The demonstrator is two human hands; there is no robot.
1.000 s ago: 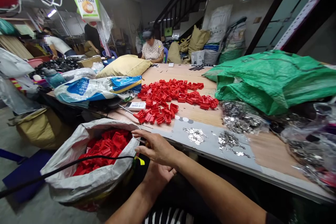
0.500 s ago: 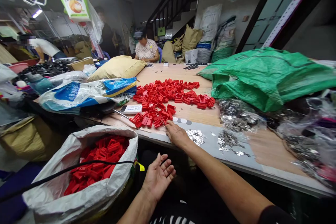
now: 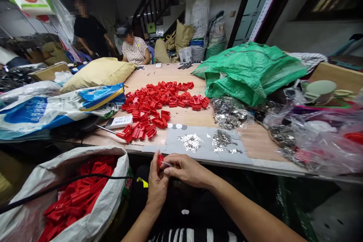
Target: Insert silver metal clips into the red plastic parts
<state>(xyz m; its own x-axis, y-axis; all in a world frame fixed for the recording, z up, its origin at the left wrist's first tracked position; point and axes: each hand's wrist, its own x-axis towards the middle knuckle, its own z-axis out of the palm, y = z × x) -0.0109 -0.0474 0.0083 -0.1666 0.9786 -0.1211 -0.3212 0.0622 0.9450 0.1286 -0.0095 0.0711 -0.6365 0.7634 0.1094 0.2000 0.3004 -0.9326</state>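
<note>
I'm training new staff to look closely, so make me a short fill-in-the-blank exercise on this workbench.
1. The left hand holds a small part coloured ____.
2. The right hand holds a thin ____ tool.
3. Loose silvery pieces lie on a sheet coloured ____.
4. The large crumpled bag on the table is ____.

Missing words: red; metal; grey; green.

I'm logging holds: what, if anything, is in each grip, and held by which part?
The left grip holds a red piece by its side; the right grip holds a thin tool; its held end is hidden.
</note>
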